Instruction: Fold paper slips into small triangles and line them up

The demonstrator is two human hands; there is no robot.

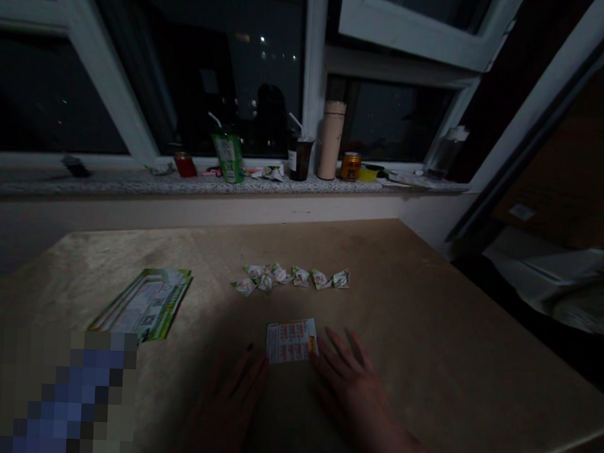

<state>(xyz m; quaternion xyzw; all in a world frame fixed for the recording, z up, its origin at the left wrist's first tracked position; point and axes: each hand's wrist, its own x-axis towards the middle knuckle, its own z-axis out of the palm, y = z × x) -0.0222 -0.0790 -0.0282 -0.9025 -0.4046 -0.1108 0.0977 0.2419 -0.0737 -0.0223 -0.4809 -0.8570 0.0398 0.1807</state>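
Note:
A small printed paper sheet point(291, 341) lies flat on the brown table between my two hands. At its left edge rests my left hand point(237, 387), dim in shadow, fingers stretched forward and the fingertips by the paper's lower left corner. My right hand point(348, 375) lies on the table with fingers spread, its fingertips at the paper's right edge. Beyond the sheet stand several small folded paper pieces point(300, 276) in a rough row, clustered more tightly at the left end. Neither hand grips anything.
A stack of green and white printed leaflets point(146, 303) lies on the table's left. Along the granite windowsill point(263, 188) stand a green cup point(227, 156), a dark cup point(299, 158), a beige bottle point(331, 141) and an orange can point(350, 166). A pixelated patch covers the lower left.

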